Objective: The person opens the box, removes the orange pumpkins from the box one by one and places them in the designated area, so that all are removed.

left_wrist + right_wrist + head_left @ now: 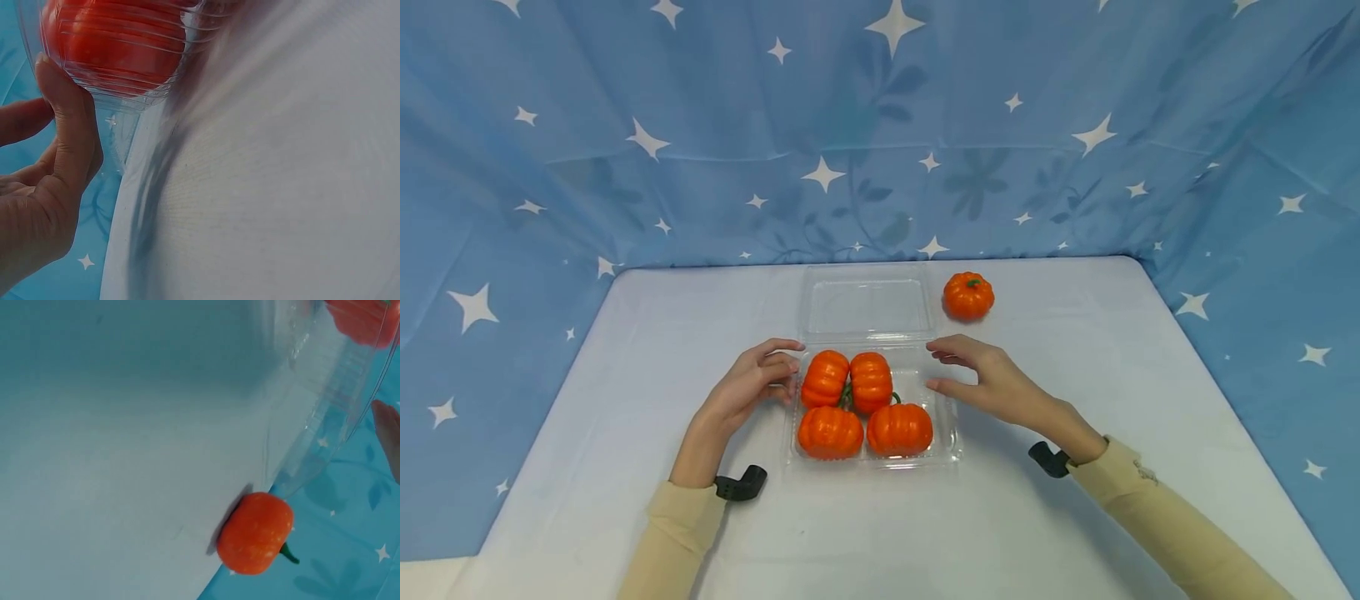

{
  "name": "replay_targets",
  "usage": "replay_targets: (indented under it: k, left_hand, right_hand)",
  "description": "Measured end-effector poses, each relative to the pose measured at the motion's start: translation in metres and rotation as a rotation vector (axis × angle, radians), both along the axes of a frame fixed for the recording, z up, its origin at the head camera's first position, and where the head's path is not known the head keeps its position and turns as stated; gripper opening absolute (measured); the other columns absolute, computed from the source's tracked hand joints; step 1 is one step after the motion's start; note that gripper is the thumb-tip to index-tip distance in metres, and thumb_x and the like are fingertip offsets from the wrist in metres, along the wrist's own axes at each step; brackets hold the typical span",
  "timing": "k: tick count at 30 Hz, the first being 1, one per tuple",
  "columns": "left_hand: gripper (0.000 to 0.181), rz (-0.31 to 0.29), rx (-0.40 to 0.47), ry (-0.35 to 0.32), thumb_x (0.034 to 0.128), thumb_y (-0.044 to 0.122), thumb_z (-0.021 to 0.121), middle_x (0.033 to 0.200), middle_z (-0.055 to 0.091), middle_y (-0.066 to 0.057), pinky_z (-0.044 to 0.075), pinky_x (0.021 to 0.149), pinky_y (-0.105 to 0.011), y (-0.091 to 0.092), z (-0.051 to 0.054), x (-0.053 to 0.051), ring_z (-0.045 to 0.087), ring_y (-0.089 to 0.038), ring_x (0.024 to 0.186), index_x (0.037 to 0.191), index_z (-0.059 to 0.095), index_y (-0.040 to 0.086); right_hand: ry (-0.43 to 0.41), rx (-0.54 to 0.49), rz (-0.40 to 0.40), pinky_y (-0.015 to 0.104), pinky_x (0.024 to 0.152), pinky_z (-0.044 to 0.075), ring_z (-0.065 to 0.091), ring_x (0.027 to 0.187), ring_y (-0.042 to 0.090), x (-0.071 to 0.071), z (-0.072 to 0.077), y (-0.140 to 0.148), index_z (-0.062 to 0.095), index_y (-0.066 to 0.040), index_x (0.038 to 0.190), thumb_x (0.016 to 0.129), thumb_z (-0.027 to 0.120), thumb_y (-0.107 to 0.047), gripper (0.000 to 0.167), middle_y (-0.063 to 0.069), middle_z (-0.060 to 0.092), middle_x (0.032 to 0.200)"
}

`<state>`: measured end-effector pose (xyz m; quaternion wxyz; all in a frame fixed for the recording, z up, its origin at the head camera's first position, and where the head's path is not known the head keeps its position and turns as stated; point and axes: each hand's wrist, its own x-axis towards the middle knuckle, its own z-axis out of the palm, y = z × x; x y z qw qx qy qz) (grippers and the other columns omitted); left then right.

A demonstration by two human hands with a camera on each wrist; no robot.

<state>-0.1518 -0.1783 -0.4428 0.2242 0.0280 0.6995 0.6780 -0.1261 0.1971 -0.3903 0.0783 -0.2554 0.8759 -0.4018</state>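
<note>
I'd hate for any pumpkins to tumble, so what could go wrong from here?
The four pumpkins sit toward the left of the clear container, leaving bare space at its right, so they might slide if it tilts. The loose pumpkin beyond the right hand sits beside the open lid and could get nudged if either moves that way. The container looks thin, so a hard squeeze from the left hand might bend it.

Head looks down; close wrist views share container (916,385)
</note>
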Motion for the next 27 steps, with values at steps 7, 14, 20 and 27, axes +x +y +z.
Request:
replay_targets:
  k: [7, 14, 20, 27]
  left_hand:
    - [0.042, 0.008, -0.003, 0.001, 0.1038, 0.008, 0.052, 0.085, 0.061, -0.004, 0.057, 0.063, -0.026, 0.0, 0.001, 0.0, 0.057, -0.015, 0.067, 0.144, 0.045, -0.005]
    - [0.041, 0.003, 0.01, 0.0, 0.1038, 0.008, 0.053, 0.084, 0.061, -0.005, 0.057, 0.062, -0.027, 0.001, 0.002, 0.0, 0.057, -0.016, 0.067, 0.143, 0.046, -0.003]
    - [0.042, 0.007, 0.015, -0.006, 0.1034, 0.007, 0.052, 0.084, 0.062, -0.005, 0.057, 0.062, -0.028, 0.0, 0.001, 0.0, 0.058, -0.016, 0.067, 0.143, 0.045, -0.003]
    - [0.042, 0.013, 0.026, -0.001, 0.1026, 0.006, 0.052, 0.084, 0.062, -0.005, 0.057, 0.062, -0.028, 0.001, 0.0, 0.001, 0.058, -0.016, 0.066, 0.143, 0.046, -0.003]
  right_hand:
    - [-0.13, 0.057, 0.142, 0.052, 0.104, 0.053, 0.064, 0.124, 0.035, -0.001, 0.003, -0.016, 0.051, 0.0, 0.146, 0.095, 0.074, -0.034, 0.066, 0.019, 0.062, 0.139]
    - [-0.125, 0.165, 0.227, 0.05, 0.102, 0.055, 0.065, 0.121, 0.032, -0.003, 0.0, -0.029, 0.054, 0.002, 0.144, 0.096, 0.072, -0.04, 0.066, 0.017, 0.064, 0.137]
    - [-0.145, 0.249, 0.288, 0.046, 0.101, 0.056, 0.066, 0.117, 0.028, -0.004, -0.003, -0.037, 0.059, 0.004, 0.137, 0.096, 0.071, -0.047, 0.067, 0.014, 0.067, 0.131]
    - [-0.155, 0.326, 0.325, 0.039, 0.098, 0.057, 0.066, 0.106, 0.017, -0.003, -0.003, -0.041, 0.068, -0.002, 0.128, 0.097, 0.067, -0.051, 0.058, 0.005, 0.072, 0.12]
